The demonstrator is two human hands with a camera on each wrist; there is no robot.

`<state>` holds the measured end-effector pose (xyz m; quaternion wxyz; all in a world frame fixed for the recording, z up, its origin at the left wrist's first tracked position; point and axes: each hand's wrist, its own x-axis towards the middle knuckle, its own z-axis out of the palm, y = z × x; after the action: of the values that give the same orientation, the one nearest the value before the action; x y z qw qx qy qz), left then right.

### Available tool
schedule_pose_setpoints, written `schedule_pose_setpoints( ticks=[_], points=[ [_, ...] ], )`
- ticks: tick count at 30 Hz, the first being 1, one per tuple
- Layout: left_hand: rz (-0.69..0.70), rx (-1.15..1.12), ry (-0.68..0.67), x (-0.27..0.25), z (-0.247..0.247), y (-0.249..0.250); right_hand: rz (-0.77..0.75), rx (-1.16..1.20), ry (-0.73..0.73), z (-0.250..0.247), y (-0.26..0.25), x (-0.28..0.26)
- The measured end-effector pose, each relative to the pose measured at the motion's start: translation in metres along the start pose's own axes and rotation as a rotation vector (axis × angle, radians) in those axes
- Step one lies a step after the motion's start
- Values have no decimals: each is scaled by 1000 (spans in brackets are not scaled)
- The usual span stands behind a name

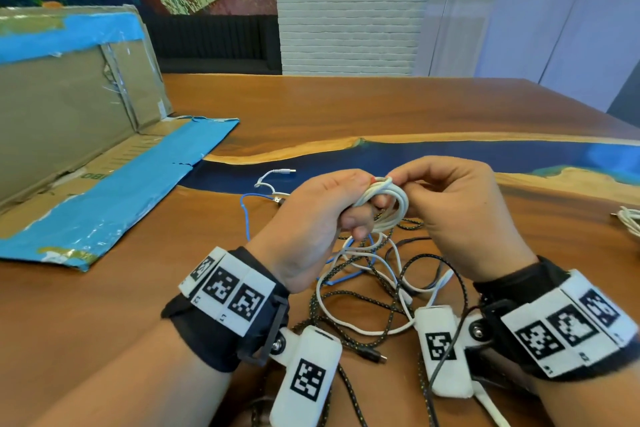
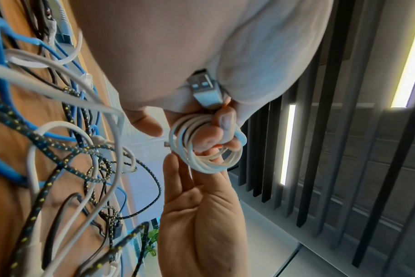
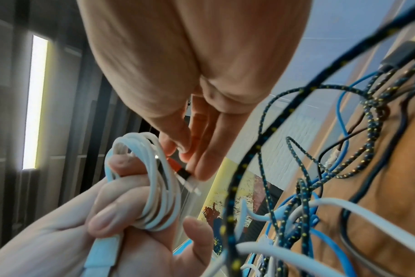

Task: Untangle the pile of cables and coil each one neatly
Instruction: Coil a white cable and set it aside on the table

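My left hand (image 1: 346,204) grips a small white cable coil (image 1: 393,210) above the table, fingers curled through its loops. The coil's USB plug (image 2: 205,91) lies against that palm. My right hand (image 1: 408,180) pinches the cable's other end (image 3: 185,173), a white tip with a red and black band, at the top of the coil (image 3: 159,196). Under both hands sits the tangled pile (image 1: 374,274) of white, blue and black braided cables (image 1: 462,274). A blue cable (image 1: 246,218) and a white cable with a plug (image 1: 277,177) trail out to the left.
A flattened cardboard box with blue tape (image 1: 86,149) lies and leans at the left of the wooden table (image 1: 346,107). Another white cable bundle (image 1: 630,218) rests at the right edge of the view. A blue resin strip (image 1: 450,152) crosses the table behind my hands.
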<state>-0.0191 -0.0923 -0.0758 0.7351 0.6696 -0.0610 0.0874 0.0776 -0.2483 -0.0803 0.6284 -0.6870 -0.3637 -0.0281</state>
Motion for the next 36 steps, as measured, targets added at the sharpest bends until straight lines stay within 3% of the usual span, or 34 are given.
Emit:
schedule_pose_setpoints(
  ticks=[8,11,18,28,31,36],
  points=[
    [13,-29,101,1,-11,5,172,428,-206,7,-3,-4],
    [19,1,92,2,-14,4,163,345,-238,7,1,-4],
    [34,80,62,4,-10,-3,126,263,-141,18,2,-6],
    [185,-24,106,6,-8,-7,152,400,-61,16,-4,-6],
    [196,12,83,6,-6,-6,145,391,-22,15,-4,-4],
    [231,157,161,6,-10,-6,147,363,34,15,-3,-3]
  ],
)
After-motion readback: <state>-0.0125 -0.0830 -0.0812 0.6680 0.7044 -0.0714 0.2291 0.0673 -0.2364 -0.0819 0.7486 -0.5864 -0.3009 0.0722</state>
